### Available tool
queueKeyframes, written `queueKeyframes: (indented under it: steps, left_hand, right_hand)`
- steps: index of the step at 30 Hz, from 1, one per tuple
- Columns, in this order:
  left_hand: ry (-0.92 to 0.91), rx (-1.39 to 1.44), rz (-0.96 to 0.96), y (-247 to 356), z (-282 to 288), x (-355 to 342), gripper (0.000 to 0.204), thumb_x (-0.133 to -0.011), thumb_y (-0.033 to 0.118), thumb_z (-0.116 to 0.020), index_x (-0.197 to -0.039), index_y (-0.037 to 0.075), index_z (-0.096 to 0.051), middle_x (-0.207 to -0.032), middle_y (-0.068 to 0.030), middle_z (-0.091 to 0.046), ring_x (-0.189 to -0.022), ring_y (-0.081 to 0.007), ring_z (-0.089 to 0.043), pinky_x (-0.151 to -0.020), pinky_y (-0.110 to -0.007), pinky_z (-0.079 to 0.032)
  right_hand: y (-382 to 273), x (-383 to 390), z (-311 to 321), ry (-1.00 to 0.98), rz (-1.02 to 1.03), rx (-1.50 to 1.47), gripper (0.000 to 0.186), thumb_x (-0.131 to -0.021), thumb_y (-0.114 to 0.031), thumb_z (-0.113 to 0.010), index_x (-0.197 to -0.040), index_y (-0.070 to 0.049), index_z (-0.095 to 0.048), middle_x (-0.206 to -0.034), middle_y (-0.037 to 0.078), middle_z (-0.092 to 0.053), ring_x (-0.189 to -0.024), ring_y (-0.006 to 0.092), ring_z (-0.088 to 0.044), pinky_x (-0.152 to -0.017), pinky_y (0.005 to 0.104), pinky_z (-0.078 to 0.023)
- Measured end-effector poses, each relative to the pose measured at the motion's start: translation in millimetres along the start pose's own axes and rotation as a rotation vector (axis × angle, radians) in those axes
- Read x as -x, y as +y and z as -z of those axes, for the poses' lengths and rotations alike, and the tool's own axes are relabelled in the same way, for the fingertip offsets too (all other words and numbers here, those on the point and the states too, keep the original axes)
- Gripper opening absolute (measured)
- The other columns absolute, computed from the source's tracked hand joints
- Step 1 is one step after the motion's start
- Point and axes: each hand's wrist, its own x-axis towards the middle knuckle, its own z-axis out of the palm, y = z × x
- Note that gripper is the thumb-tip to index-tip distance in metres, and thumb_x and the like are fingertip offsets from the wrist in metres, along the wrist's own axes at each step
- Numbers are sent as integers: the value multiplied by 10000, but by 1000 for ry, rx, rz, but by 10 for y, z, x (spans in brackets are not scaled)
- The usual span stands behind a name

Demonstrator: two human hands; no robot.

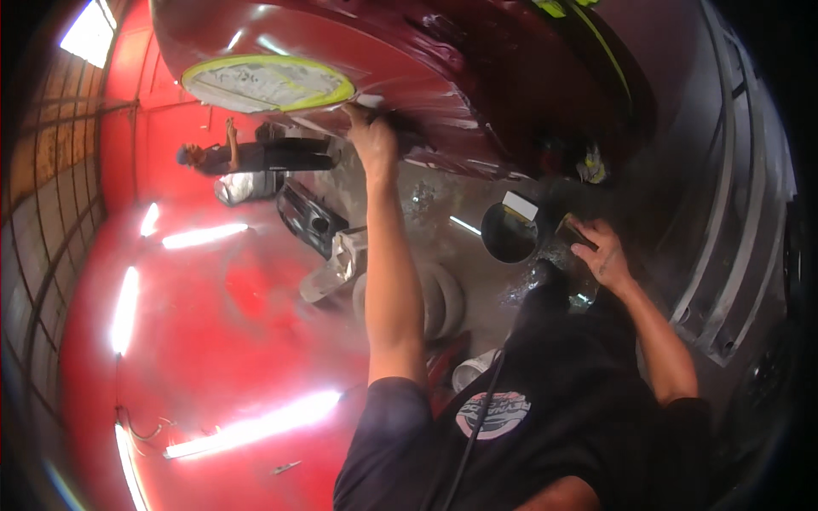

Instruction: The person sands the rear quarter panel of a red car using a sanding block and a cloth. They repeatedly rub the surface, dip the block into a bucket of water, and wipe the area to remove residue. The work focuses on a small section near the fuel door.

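The red car body spans the top, with a pale grey sanded patch edged in yellow-green. My left hand reaches up to the panel beside the patch's right end. Its fingers are stretched out against the red surface, some of them hidden, and I see nothing held. Lower and to the right, my right hand pinches a small flat brownish pad, its exact kind unclear. Just left of that hand is a black bucket, with a white rectangular block at its rim.
Another person in dark clothes is at the far left. Black car parts and stacked tires stand left of my legs. Long grey metal rails run along the right. The floor near the bucket looks wet.
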Motion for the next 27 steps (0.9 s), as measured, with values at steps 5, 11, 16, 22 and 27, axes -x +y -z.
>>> queueKeyframes:
  steps: [5,11,16,22,27]
  left_hand:
    - [-34,-42,36,286,-78,109,656,-876,71,-521,-1481,-175,-452,-1003,-292,-744,-910,-337,-713,-910,-357,-536]
    - [1,-152,11,643,-184,306,720,-841,86,-508,-1524,-125,-425,-1038,-349,-734,-1019,-484,-717,-935,-406,-534]
    - [-2,-111,-29,861,-228,455,689,-809,84,-517,-1461,-129,-459,-1019,-365,-731,-1050,-537,-700,-948,-449,-531]
    - [-71,-138,-161,679,-324,626,720,-811,123,-534,-1481,-126,-444,-1146,-404,-631,-1097,-562,-593,-1043,-533,-461]
    - [40,-232,-138,1003,-485,987,833,-854,126,-519,-1642,-64,-325,-1182,-349,-577,-1140,-518,-560,-1066,-532,-432]
  right_hand:
    - [-241,-68,68,-80,17,-10,551,-870,-176,-792,-1409,-95,-714,-1175,174,-672,-1130,342,-635,-985,408,-512]
    - [-268,-110,150,-135,82,32,571,-874,-190,-777,-1431,-88,-698,-1176,178,-670,-1104,340,-647,-978,397,-510]
    - [-318,-110,209,-167,121,53,574,-875,-193,-770,-1436,-91,-695,-1169,186,-675,-1096,350,-652,-981,399,-507]
    - [-385,-171,215,-181,124,-7,573,-867,-192,-790,-1428,-113,-707,-1171,186,-678,-1114,350,-650,-996,404,-505]
    - [-451,-274,210,-187,155,26,567,-901,-203,-762,-1448,-80,-684,-1193,168,-678,-1095,304,-656,-972,368,-507]
